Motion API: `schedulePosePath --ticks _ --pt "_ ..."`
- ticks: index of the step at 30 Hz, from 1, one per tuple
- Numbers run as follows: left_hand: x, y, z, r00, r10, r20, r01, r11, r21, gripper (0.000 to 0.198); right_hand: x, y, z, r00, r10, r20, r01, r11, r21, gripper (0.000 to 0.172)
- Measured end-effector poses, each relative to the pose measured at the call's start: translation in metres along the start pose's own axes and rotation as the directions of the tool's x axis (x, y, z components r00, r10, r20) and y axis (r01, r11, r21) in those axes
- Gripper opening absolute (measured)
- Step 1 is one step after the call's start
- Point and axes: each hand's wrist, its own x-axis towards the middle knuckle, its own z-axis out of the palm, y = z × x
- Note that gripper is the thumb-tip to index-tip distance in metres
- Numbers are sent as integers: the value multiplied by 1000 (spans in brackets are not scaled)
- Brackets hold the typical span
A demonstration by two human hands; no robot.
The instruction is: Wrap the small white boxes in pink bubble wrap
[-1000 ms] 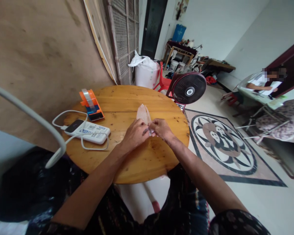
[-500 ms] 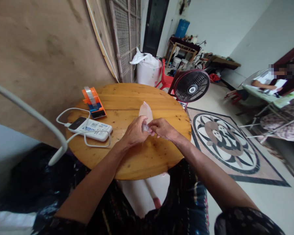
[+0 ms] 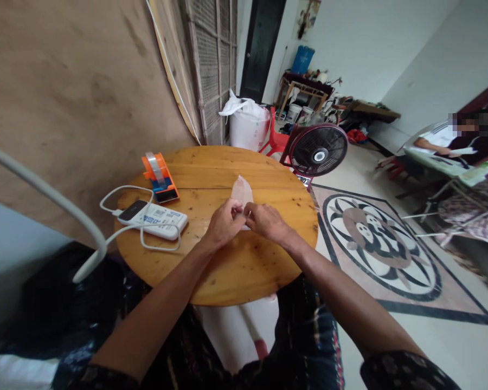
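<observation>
A thin, pale pinkish, translucent sheet (image 3: 242, 189) with a pointed far end lies on the round wooden table (image 3: 211, 276). It could be a small plastic bag, but its kind is not clear. My left hand (image 3: 226, 221) pinches at its near part, fingertips closed. Close against it, my right hand (image 3: 266, 219) is closed too, its thumb and fingers meeting the left fingertips over the sheet. The fingers hide most of what lies between them.
On the table's left stand an orange and blue tape dispenser (image 3: 160, 179) and a white power bank (image 3: 154, 219) with a looped cable. Beyond the table are a fan (image 3: 319, 154), a red chair (image 3: 275, 135) and a white sack (image 3: 249, 124). A person (image 3: 435, 142) sits far right.
My fingertips have drawn closer together, covering the clear crumpled bit that showed between them. My right hand has turned more knuckles-up. The view has shifted slightly.
</observation>
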Motion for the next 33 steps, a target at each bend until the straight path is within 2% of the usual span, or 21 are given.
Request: schedulePosePath --ticks 2,6,8,11,14,17,19,20,22,24,26,28,30,33 --pt "2 4 2 999 -49 -18 49 999 21 10 2 1 0 1000 -17 6 17 1000 -18 25" --pt "10 14 1 990 -136 26 133 985 107 13 5 4 -5 998 -52 34 52 999 11 25" --pt "16 19 -3 984 -154 84 139 977 164 12 6 8 -10 994 -85 63 80 994 75 21" --pt "25 22 -11 966 -136 219 76 963 260 11 10 18 -16 977 -175 124 140 958 250 14" --pt "32 21 -17 937 -131 324 40 961 275 16 15 34 -17 944 -282 172 167 856 489 10" --pt "37 17 -17 924 -127 360 33 966 256 20 22 57 -12 907 -355 224 77 665 743 22" --pt "39 15 -16 922 -100 374 -4 963 269 15 30 73 -8 934 -318 163 50 567 822 26" --pt "39 14 -15 922 -84 378 -28 960 280 11 35 79 -6 960 -265 86 81 562 823 25" --pt "40 13 -13 924 -60 377 -61 952 301 6 47 86 -6 973 -196 -118 219 639 737 24" --pt "39 13 -12 930 -57 364 -65 947 314 4 63 85 -8 928 -272 -255 370 753 544 30" --pt "38 14 -12 936 -54 349 -62 947 315 3 81 78 -11 886 -404 -227 459 836 302 39" --pt "36 15 -13 941 -57 332 -54 947 317 2 99 72 -12 874 -473 -115 483 871 90 39" --pt "35 15 -13 940 -79 331 -30 949 312 2 116 72 -13 879 -474 -57 472 881 -42 31" --pt "34 15 -15 936 -100 338 -7 953 303 5 136 83 -10 901 -413 -136 402 910 -100 24"
